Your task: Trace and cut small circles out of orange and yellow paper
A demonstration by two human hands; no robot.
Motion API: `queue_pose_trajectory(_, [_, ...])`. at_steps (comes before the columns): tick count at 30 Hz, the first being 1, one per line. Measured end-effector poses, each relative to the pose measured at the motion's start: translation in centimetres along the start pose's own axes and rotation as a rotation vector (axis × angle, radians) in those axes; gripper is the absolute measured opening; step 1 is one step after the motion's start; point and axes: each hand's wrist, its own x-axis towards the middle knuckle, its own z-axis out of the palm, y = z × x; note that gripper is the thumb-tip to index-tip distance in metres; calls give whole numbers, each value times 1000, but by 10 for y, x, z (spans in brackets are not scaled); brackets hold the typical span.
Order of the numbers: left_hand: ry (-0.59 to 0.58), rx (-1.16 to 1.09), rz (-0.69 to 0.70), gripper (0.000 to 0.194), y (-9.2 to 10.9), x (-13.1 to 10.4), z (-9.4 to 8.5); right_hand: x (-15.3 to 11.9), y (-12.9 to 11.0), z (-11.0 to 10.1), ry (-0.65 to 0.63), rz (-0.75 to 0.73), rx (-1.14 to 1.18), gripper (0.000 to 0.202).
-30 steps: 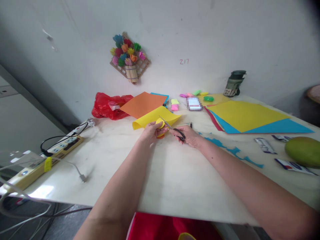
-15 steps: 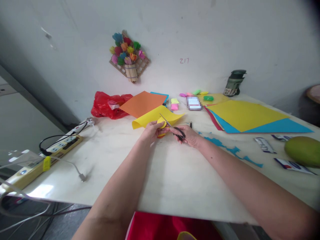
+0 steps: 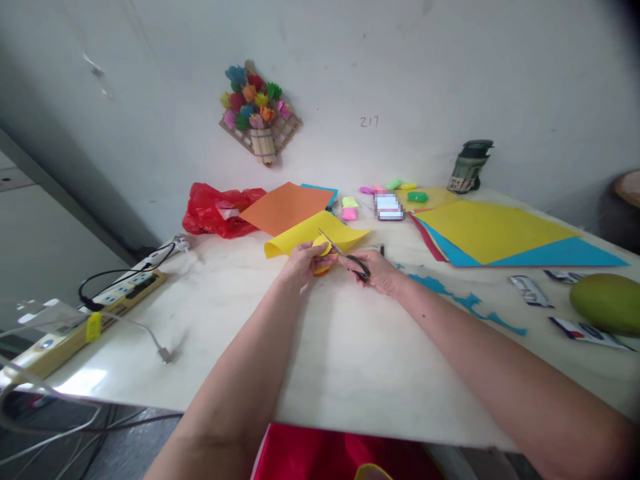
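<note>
In the left hand (image 3: 304,261) we are pinching a small yellow paper piece (image 3: 327,249) between closed thumb and fingers, above the middle of the bench (image 3: 330,360); in the right hand (image 3: 376,269) we are curling our fingers through the handles of the scissors (image 3: 361,264), whose blades are crossing the piece in view, though we cannot tell whether they are biting. A curled yellow sheet (image 3: 305,235) is lying just behind. Cutting is seemingly under way rather than finished: blue scraps (image 3: 430,283) are lying near the right forearm as offcuts, while the final outline of the piece is remaining unclear to us. Farther out, an orange sheet (image 3: 290,205) and, at right, a broad yellow sheet (image 3: 485,230) overlapping a blue sheet (image 3: 560,255) are looking uncut. Beyond the orange sheet, a red plastic bag (image 3: 215,212) is resting at left.
</note>
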Motion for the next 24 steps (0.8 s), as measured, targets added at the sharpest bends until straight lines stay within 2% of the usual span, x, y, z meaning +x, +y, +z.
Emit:
queue_pose_trajectory(14, [3,2,10,8,1,-1,1,-3,-5,3,16,30,-25,39])
queue_pose_trajectory(24, [29,-27,31,8,0,-2,1,0,0,-1,-1,47,-13,37])
